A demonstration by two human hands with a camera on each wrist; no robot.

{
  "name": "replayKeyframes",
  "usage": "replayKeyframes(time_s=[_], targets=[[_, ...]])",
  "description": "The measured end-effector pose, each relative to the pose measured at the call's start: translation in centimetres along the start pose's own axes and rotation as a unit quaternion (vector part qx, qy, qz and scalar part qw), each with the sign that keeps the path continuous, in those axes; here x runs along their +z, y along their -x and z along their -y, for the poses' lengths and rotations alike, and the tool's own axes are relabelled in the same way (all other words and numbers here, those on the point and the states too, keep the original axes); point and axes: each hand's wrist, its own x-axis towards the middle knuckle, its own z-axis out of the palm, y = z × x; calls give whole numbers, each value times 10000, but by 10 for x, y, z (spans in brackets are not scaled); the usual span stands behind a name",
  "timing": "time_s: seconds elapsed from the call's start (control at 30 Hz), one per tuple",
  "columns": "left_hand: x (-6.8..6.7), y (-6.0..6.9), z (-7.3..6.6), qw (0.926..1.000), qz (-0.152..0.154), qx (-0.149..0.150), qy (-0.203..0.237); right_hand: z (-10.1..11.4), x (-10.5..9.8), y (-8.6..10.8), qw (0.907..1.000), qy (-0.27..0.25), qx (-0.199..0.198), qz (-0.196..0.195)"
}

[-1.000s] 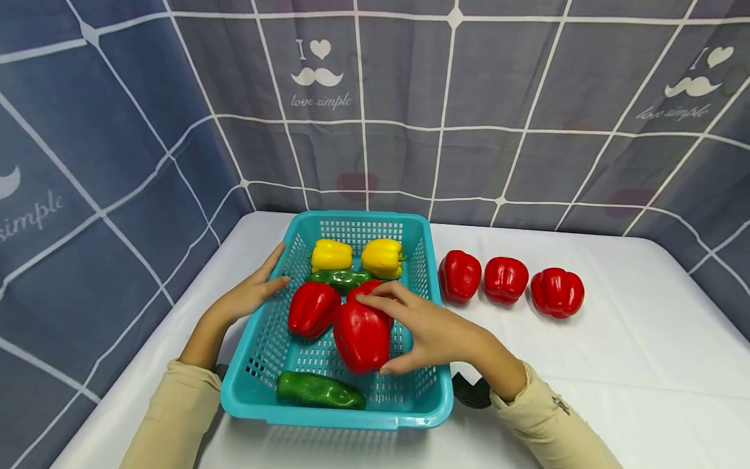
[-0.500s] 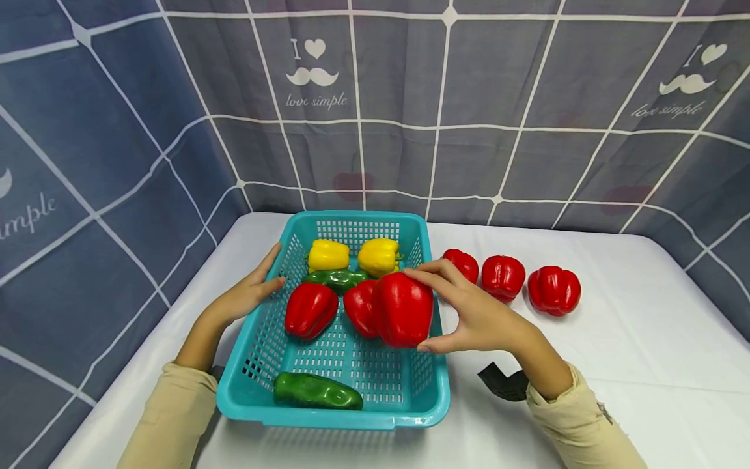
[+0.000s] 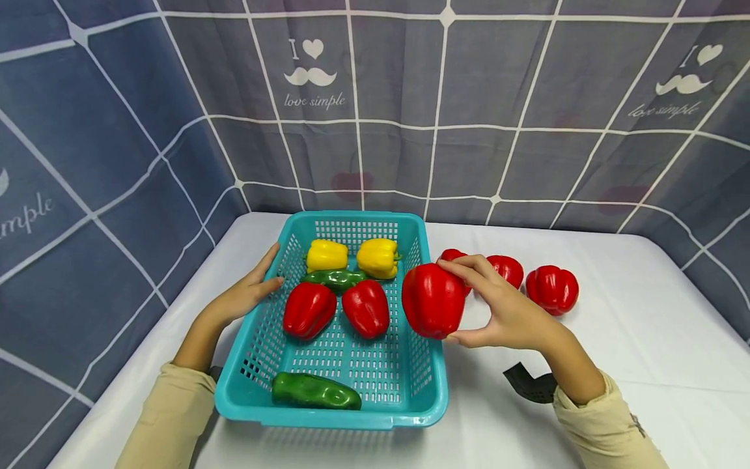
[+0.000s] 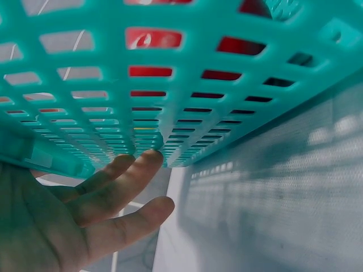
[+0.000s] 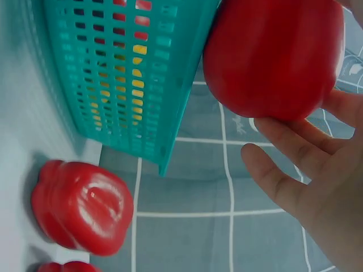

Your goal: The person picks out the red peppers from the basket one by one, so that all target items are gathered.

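My right hand (image 3: 515, 312) holds a red bell pepper (image 3: 432, 303) between thumb and fingers, above the right rim of a turquoise basket (image 3: 328, 418). From the right wrist view, this pepper (image 5: 272, 56) hangs higher than the basket wall, with fingertips against it. My left hand (image 3: 246, 294) rests at the basket's left rim, thumb across the edge. Its fingers (image 4: 122, 184) extend along the outer wall in the left wrist view. Inside the basket lie two red peppers (image 3: 366, 309), two yellow bell peppers (image 3: 377, 258), and two green peppers (image 3: 316, 391).
Three more red bell peppers (image 3: 552, 290) sit in a row on the white table (image 3: 633, 339) right of the basket; the right hand and held pepper partly cover two. A grey checked curtain (image 3: 398, 156) stands behind and along the sides.
My right hand has lifted the red bell pepper from inside the basket and carried it rightward to the right rim. My left hand stays at the left rim.
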Motion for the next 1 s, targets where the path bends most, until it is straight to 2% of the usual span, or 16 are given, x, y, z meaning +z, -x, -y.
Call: replayKeyframes(time_s=[0.4, 0.83, 1.0], targets=[[0, 2, -2, 10000, 16, -12, 51, -12, -6, 14, 9994, 253, 168, -195], [0, 1, -2, 10000, 41, 46, 35, -22, -12, 27, 9973, 570, 416, -218], [0, 1, -1, 10000, 40, 40, 22, -26, -10, 30, 9965, 589, 588, -109]])
